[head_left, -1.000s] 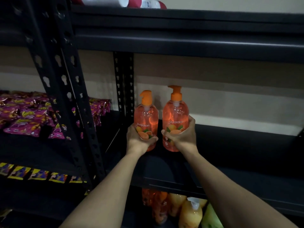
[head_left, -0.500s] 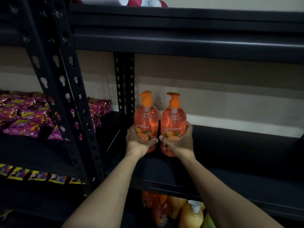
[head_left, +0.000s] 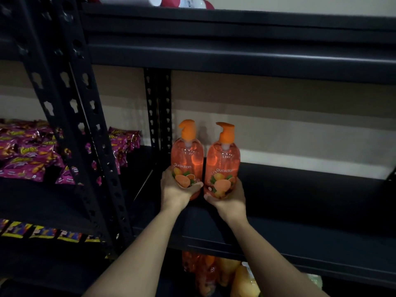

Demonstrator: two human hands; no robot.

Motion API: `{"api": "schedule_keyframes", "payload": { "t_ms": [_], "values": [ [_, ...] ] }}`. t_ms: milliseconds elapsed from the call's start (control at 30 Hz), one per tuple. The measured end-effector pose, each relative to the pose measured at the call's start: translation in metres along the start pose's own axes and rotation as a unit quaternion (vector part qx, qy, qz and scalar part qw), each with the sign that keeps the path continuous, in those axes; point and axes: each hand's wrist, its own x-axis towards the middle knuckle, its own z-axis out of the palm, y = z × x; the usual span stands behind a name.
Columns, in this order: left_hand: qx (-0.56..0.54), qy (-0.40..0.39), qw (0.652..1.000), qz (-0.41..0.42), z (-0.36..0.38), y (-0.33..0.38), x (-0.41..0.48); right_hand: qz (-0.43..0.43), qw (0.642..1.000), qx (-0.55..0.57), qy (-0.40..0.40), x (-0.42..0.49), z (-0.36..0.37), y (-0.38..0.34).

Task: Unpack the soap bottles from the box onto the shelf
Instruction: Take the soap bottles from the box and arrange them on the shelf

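- Compared with one second ago, the right soap bottle [head_left: 222, 161] is sitting lower in the frame. Its orange pump is now reaching almost the same height as the pump of the left soap bottle [head_left: 187, 155], and its nozzle is now pointing to the left.
- Head view: both bottles are standing upright, just beside each other, in the centre of the frame. They are at the left end of the dark shelf [head_left: 300, 200].
- The left hand [head_left: 177, 189] is gripping the lower part of the left soap bottle, with the thumb lying across the fruit label and the fingers curling round the left side.
- The right hand [head_left: 229, 196] is gripping the lower part of the right soap bottle, with the thumb lying under the label and the fingers wrapping round the right side.
- The hands are hiding the bottle bases, so it is not possible to tell whether they are resting on the board.
- An upper shelf [head_left: 235, 52] is running across the top of the frame.
- A black perforated post [head_left: 70, 116] is standing at the left, and pink snack packets [head_left: 25, 159] are lying behind it at the left edge.
- Other bottles [head_left: 214, 273], orange and yellow, are showing under the shelf at the bottom centre.
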Motion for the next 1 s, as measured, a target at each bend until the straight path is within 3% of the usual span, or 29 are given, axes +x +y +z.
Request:
{"api": "schedule_keyframes", "payload": {
  "t_ms": [400,833,933,1000],
  "values": [
    [-0.026,0.028,0.999,0.012,-0.001,0.011,-0.011,0.013,1.0,0.005,0.001,-0.005,-0.001,-0.004],
    [0.02,-0.063,0.997,-0.04,-0.023,0.02,-0.027,0.009,0.994,-0.094,-0.049,-0.008,-0.021,-0.01],
    [0.025,-0.028,0.997,-0.067,-0.028,0.029,-0.044,0.045,0.986,-0.145,-0.075,-0.021,-0.037,-0.02],
    [0.032,0.05,0.997,-0.058,-0.028,0.044,-0.066,0.056,0.976,-0.184,-0.103,-0.028,-0.053,-0.023]
  ]
}}
